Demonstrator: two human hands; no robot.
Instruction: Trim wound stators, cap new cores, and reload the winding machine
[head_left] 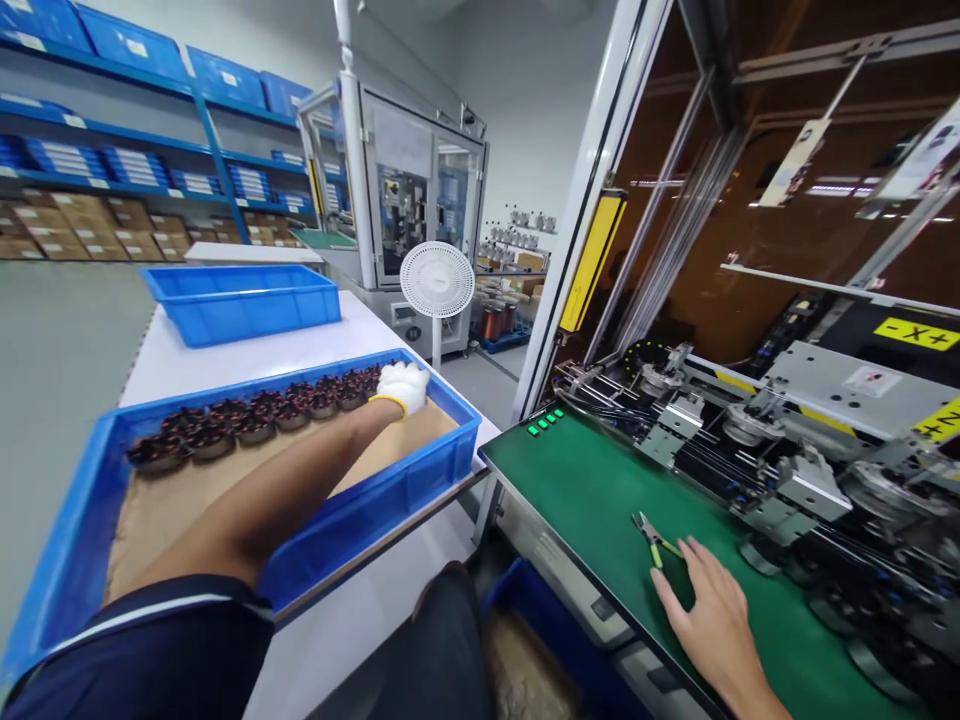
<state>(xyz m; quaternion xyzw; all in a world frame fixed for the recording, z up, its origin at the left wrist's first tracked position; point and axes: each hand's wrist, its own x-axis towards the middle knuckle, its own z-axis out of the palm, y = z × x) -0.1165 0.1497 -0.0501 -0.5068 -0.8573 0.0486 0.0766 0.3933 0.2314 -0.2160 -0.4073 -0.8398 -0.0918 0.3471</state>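
Note:
My left hand (403,388), in a white glove with a yellow cuff, reaches into a blue bin (397,468) at the far right end of rows of wound motor stators (255,415). Its fingers are curled down and closed; whatever is under them is hidden. The stators are dark with copper-coloured windings and stand on brown cardboard. My bare right hand (709,610) lies over the green mat (570,500), fingers apart and nothing in them. Just ahead of its thumb and fingertips lies a pair of cutters (654,538) with yellow-green handles, jaws pointing away.
Right of the mat stands machinery with metal fixtures (754,425) under a frame with a yellow strip (592,262). Green lit buttons (545,423) sit at the mat's far corner. Behind the bin are another blue bin (247,305) and a white fan (437,280). A floor bin (555,650) is below.

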